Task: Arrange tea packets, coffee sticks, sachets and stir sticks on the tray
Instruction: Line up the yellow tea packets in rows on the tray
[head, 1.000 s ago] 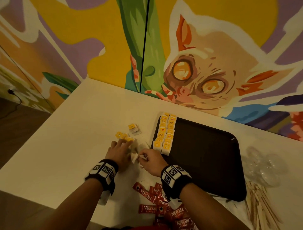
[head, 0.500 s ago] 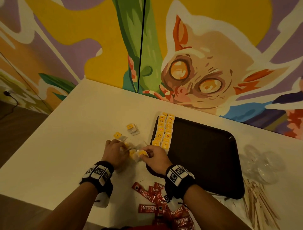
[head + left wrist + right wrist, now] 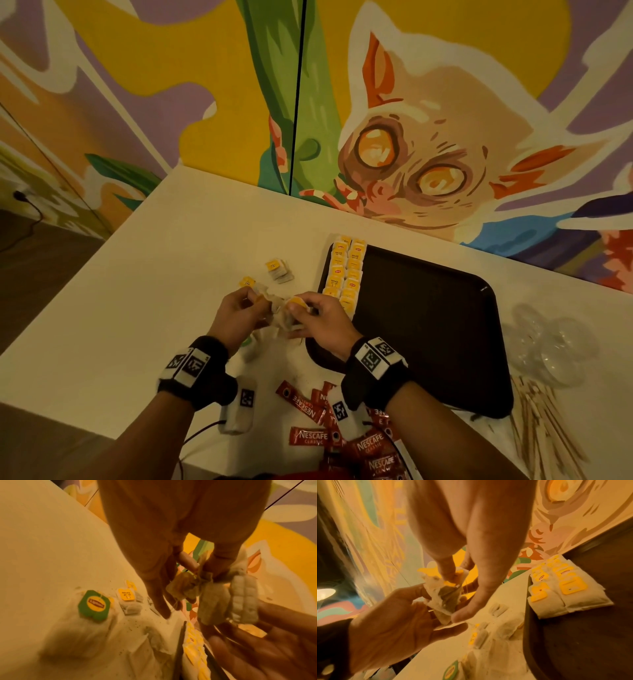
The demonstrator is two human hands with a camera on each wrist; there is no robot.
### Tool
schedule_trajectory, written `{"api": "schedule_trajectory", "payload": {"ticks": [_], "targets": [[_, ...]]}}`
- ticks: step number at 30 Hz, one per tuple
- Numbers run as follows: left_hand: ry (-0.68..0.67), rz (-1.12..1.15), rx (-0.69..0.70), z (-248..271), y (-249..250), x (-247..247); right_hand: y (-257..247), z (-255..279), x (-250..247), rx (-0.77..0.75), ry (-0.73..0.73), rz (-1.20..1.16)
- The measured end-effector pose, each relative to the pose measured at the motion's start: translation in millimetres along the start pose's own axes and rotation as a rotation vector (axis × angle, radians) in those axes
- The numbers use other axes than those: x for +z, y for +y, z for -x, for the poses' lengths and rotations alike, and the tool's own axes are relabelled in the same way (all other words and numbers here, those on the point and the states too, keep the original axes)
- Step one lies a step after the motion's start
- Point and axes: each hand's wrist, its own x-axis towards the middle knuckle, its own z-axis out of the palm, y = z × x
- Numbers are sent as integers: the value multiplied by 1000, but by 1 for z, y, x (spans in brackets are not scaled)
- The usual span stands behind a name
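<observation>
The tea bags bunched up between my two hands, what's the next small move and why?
Probably ease one tea bag free of the clump of tea bags first. The left hand and right hand both pinch it above the table, and its strings look tangled. The tea rows fill only the left edge of the tray, so a single freed bag could go there next.

Warm, dim yellow light is tinting every view. In the head view the wide lens is bending the table (image 3: 102, 308) edges and the mural (image 3: 428, 154), and the tray (image 3: 428, 325) is reading nearly black. Both wrist views are showing motion blur and soft focus; a shadow is lying on the table in the left wrist view.
</observation>
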Motion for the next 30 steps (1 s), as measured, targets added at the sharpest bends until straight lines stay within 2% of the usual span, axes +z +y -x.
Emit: {"api": "schedule_trajectory", "payload": {"ticks": [3,9,13,16,19,25,30], "targets": [[-68,70,-56,3,4,5,0,-1,5,8,5,1],[-190,344,-199,8,12,10,1,-3,5,6,73,147],[-238,301,-224,9,13,13,-4,2,4,-19,111,177],[-207,148,-171,9,14,20,-7,5,4,-38,153,142],[-181,102,-111,10,11,24,-8,6,2,-67,181,165],[-110,248,-119,11,14,26,-10,12,-6,-104,165,55],[-137,307,-134,10,18,25,-15,22,-13,-112,154,0]]}}
